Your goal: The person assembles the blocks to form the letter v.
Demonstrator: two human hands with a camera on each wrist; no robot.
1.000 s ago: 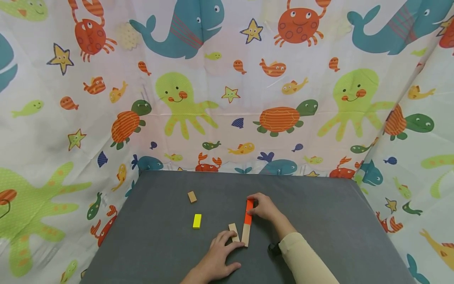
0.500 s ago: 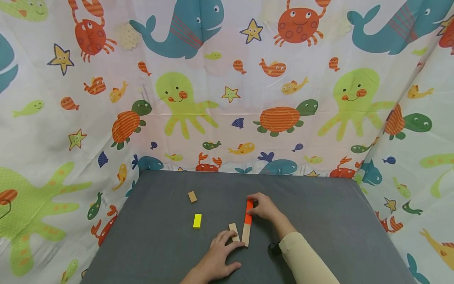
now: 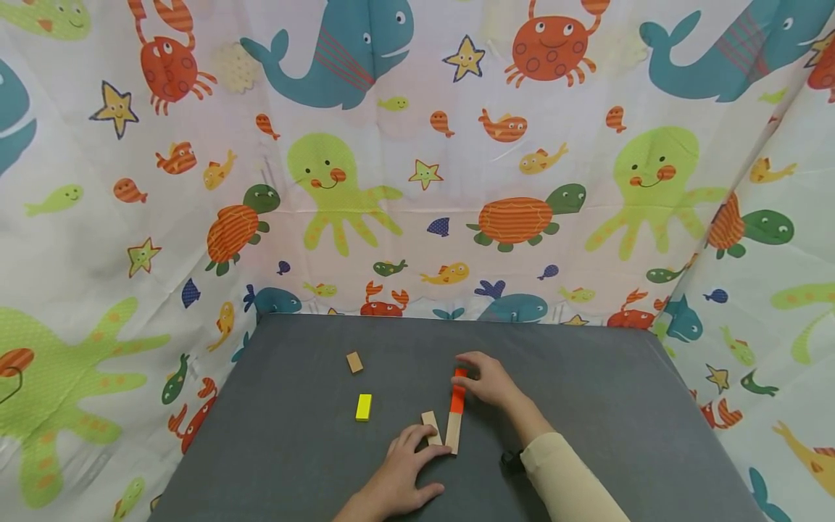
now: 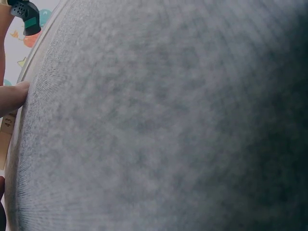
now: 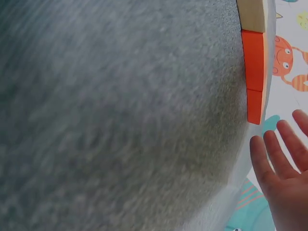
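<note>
A row of blocks lies end to end on the grey cloth: a plain wooden block (image 3: 453, 433) nearest me, then two orange blocks (image 3: 458, 401), whose joint shows in the right wrist view. My right hand (image 3: 492, 380) is at the row's far end, thumb by the orange; the right wrist view shows its fingers extended, apart from the far orange block (image 5: 255, 107). My left hand (image 3: 409, 471) has its fingers over a second plain block (image 3: 430, 422), slanted beside the row. Its index fingertip touches the row's near end. In the left wrist view, one fingertip (image 4: 14, 97) hides part of a wooden block (image 4: 6, 130).
A yellow block (image 3: 363, 407) lies left of the hands, with a small wooden block (image 3: 354, 362) behind it. A patterned curtain (image 3: 391, 217) stands around the back and sides of the grey table (image 3: 293, 449). A dark device (image 3: 511, 462) sits at my right wrist.
My right hand has loosened from the far orange block and shifted slightly to the right, its fingers parting. The left hand and the blocks look unmoved.
</note>
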